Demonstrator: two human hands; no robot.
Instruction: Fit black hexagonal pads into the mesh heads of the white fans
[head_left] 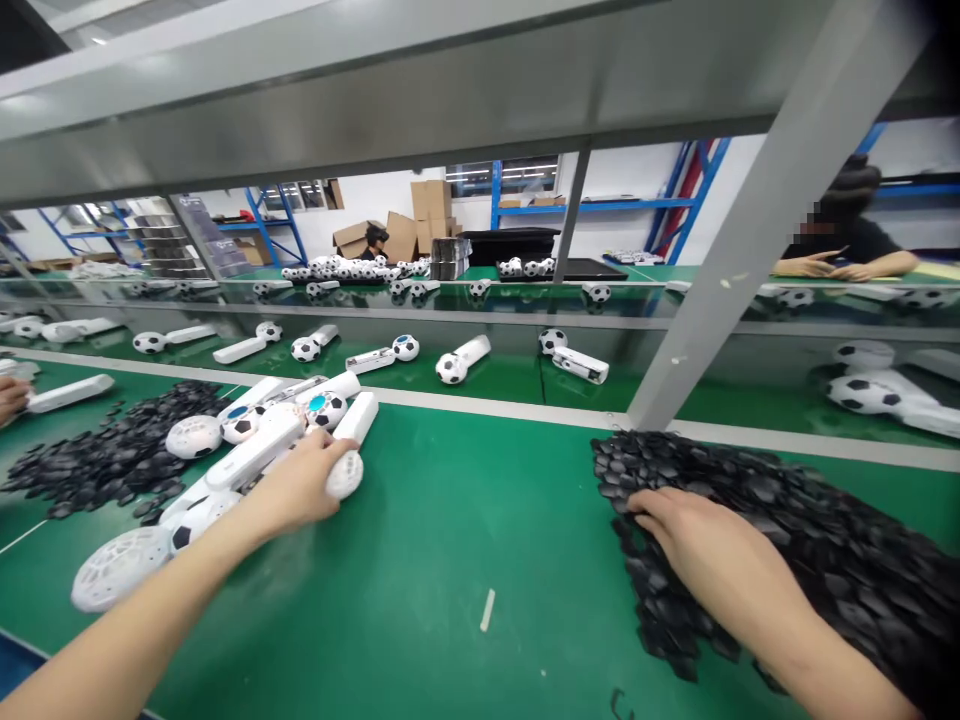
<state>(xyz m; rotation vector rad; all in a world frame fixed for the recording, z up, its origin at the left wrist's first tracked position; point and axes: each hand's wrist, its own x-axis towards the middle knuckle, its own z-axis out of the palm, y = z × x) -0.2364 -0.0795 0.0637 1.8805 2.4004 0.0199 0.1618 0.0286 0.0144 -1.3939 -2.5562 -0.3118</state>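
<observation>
My left hand (304, 480) is closed around a small white openwork ball (346, 476), whose rounded end shows past my fingers. Beneath and beside that hand lies a heap of white handles (259, 450) with soccer-ball heads, some bearing black patches. My right hand (697, 540) reaches to the left edge of a pile of thin black pieces (795, 500). Its thumb and fingers are pinched together at the pile; whatever is between the fingertips is hidden.
Another black pile (142, 445) lies at left, near another person's hand (11, 398). Beyond the pale strip, soccer-ball-headed units (461, 360) lie on a green surface. A slanted metal post (750, 220) stands ahead of my right hand; a small white stick (487, 610) lies in front.
</observation>
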